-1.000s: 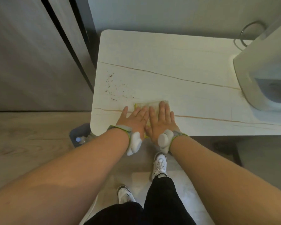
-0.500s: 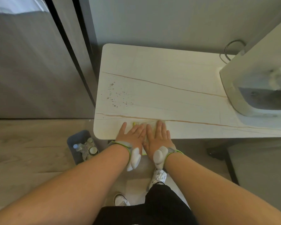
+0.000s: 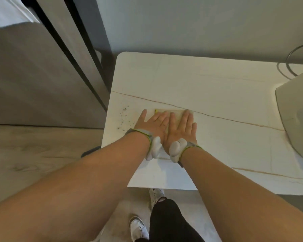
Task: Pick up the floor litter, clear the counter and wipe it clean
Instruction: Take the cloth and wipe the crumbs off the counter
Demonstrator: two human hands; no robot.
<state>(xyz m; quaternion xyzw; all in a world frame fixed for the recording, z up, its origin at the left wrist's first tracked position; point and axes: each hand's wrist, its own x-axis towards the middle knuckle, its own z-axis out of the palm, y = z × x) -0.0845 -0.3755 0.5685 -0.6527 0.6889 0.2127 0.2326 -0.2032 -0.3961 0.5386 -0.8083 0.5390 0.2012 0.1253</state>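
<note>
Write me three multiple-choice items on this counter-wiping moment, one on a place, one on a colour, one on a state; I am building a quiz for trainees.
1. Where do the dark crumbs lie on the white veined counter?
A. just off the left hand's thumb side
B. beside the white appliance
C. at the near right corner

2. What colour shows at the edge of the thin pale wiping cloth?
A. red
B. yellow-green
C. blue

3. How are the hands placed?
A. both clenched in fists
B. one lifted off the counter
C. both flat, palms down on the cloth

Answers: 1 A, the specks sit next to the left hand, far from the white appliance. 2 B, a yellow-green corner peeks out above the fingers. 3 C, the left hand and right hand press side by side, fingers spread.
</note>
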